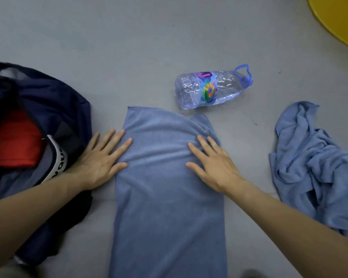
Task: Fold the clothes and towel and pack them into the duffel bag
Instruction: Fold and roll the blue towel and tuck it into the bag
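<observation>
Folded blue towel lies lengthwise on the grey surface before me. My left hand presses its left edge and my right hand its right side, fingers straight and spread. Open navy duffel bag just left, red garment inside.

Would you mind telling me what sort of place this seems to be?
Probably an indoor room, used for packing: a plain grey floor, an open duffel bag and a towel spread on it.
</observation>
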